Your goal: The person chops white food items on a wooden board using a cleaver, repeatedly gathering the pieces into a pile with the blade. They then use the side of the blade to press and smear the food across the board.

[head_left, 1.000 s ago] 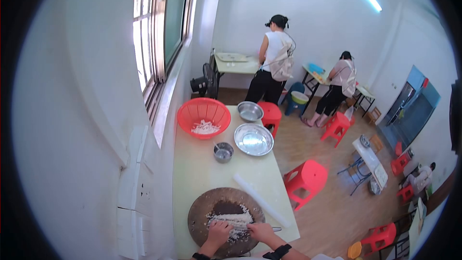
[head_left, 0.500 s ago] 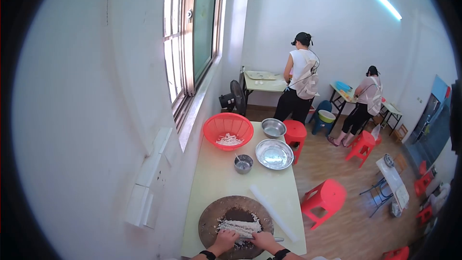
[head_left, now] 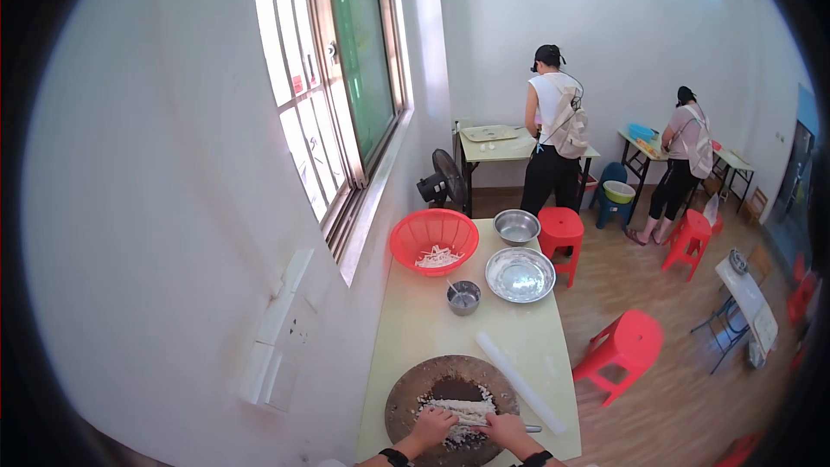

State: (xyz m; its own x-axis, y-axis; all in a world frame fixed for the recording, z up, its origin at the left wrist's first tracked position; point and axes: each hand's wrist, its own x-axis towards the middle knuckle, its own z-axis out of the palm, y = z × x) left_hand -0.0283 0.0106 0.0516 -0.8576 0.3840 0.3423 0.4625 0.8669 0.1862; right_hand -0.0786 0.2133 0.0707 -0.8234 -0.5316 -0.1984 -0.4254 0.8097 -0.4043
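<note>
At the bottom of the head view a round dark wooden chopping board (head_left: 406, 393) lies on a pale yellow table (head_left: 419, 329). A heap of chopped white food (head_left: 462, 406) sits on the board. My left hand (head_left: 432, 425) rests curled on the heap. My right hand (head_left: 504, 425) grips a knife (head_left: 529, 428) laid flat across the food, its end pointing right. A dark band is on each wrist.
Farther along the table stand a red basket (head_left: 433, 240) with white shreds, a small metal cup (head_left: 463, 297), two steel bowls (head_left: 520, 274) and a white rolling pin (head_left: 520, 381). Red stools (head_left: 624, 353) stand to the right. Two people work at far tables. A window is on the left.
The head camera has swung, so the table and board sit farther right in the picture. Both hands stay on the chopped food with the knife.
</note>
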